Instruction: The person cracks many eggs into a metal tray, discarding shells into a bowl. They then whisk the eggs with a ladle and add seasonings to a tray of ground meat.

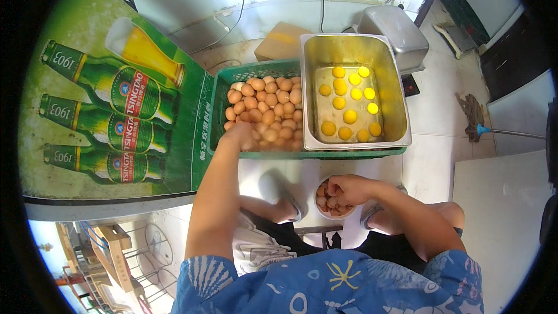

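Observation:
My left hand (245,135) is blurred at the front left of a green plastic crate (257,155), over the brown eggs (270,98) piled inside. Whether its fingers hold an egg cannot be made out. Down between my feet stands a round white tub (318,207) of broken brown eggshells (332,203). My right hand (351,188) is over its upper part, fingers bent down among the shells; what they grip is hidden. A deep stainless steel pan (399,109) rests on the crate's right part. Several whole egg yolks (349,117) lie in clear egg white on its bottom.
A cabinet with a printed beer-bottle panel (109,109) borders the crate on the left. Behind stand a cardboard box (281,39) and an upturned metal pan (390,30). A mop (473,117) lies at right. My slippered feet (292,205) flank the tub.

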{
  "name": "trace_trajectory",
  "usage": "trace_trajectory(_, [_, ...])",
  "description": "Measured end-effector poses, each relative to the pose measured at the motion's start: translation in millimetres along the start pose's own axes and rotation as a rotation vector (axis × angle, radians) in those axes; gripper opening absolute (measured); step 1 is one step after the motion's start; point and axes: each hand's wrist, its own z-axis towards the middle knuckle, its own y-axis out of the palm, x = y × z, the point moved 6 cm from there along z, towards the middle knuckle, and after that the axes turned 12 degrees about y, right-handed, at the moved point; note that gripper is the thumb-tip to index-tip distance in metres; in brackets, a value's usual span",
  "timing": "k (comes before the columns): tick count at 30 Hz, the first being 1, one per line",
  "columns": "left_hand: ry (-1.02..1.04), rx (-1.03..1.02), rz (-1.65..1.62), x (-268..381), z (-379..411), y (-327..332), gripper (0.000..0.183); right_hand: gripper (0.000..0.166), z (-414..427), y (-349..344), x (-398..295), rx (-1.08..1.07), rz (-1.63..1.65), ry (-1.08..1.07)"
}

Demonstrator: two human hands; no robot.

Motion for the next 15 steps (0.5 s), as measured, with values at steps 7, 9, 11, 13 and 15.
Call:
trace_trajectory(7, [0.162,0.093,-0.175,-19.4,22.3,30.7,0.054,0.047,-17.1,2.5,-11.7,-0.006,0.040,-0.230])
trace_trajectory(9, [0.169,0.089,-0.205,-18.6,7.9,23.3,0.052,0.049,-34.4,-5.2,-23.6,0.012,0.033,-0.213])
trace_trajectory(11, [0.111,0.064,-0.287,-17.3,-2.2,9.9,0.051,0.050,-55.7,-17.1,-40.3,0.026,0.034,-0.217])
trace_trajectory(13, [-0.022,0.024,-0.420,-14.1,-19.8,-12.1,0.051,0.051,-71.8,-30.0,-53.1,0.033,0.035,-0.251])
trace_trajectory(15, [0.048,0.176,-0.638,-11.4,-26.3,-36.3,0.043,0.050,-85.4,-47.3,-59.7,0.039,0.249,-0.386])
